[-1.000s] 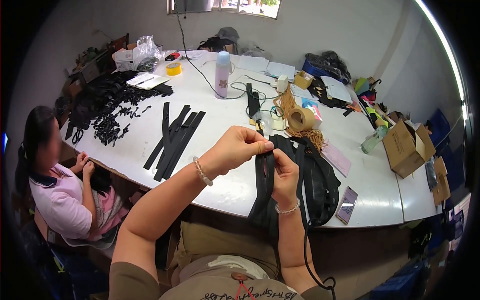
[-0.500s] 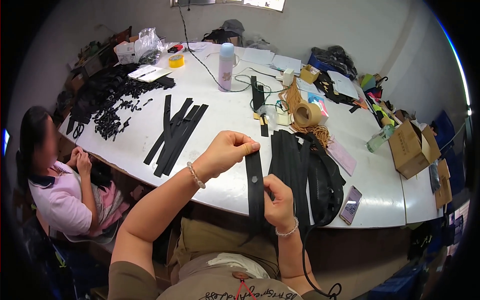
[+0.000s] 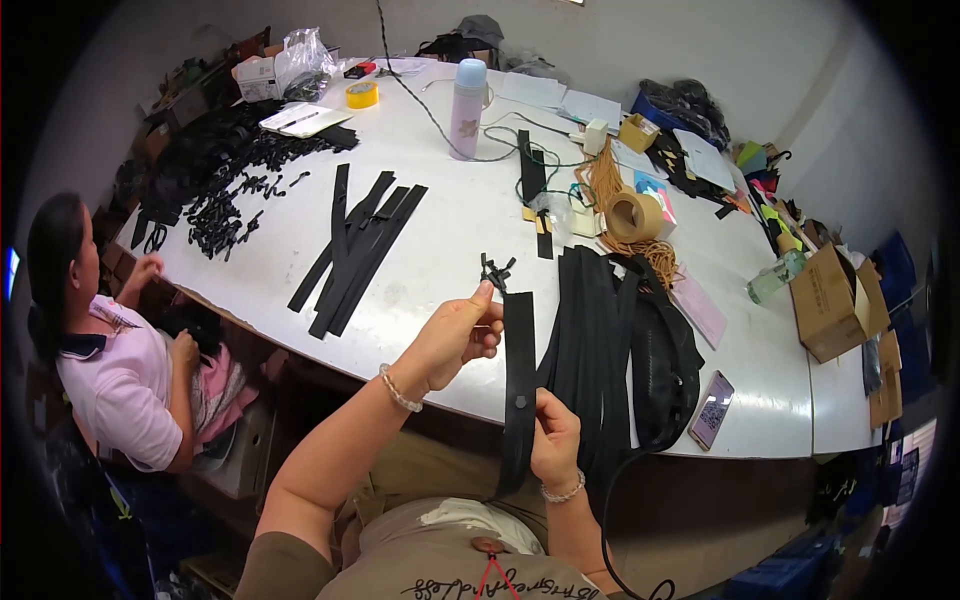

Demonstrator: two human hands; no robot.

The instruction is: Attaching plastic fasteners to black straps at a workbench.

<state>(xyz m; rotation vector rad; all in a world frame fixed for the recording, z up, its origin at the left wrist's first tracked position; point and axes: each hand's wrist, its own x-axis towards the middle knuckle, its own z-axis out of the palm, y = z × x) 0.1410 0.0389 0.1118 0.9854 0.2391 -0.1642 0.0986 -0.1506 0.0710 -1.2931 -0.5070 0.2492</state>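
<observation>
A long, flat black strap (image 3: 519,380) is held upright in the lower centre of the frame, just in front of the near edge of the white bench (image 3: 440,240). Its upper end is pinched by the left hand (image 3: 455,335), whose grip is clenched on the strap at the fingertips, where a small black plastic clip (image 3: 495,271) sticks up. Lower down, the strap is grasped by the right hand (image 3: 553,440), the thumb pressed against its face just beside a small round stud. A beaded bracelet is seen on each wrist.

Just to the right of the held strap, a bundle of similar black straps (image 3: 590,330) is draped over the bench edge, touching a black fabric bag (image 3: 665,365). A dark smartphone (image 3: 711,409) lies near the edge at lower right. Further black strips (image 3: 355,250) are laid out left of centre, and a heap of small black parts (image 3: 225,185) is spread at upper left. A roll of brown tape (image 3: 635,215) and a pale lilac bottle (image 3: 467,95) stand toward the top. A seated person in a pink shirt (image 3: 125,385) is seen at the left.
</observation>
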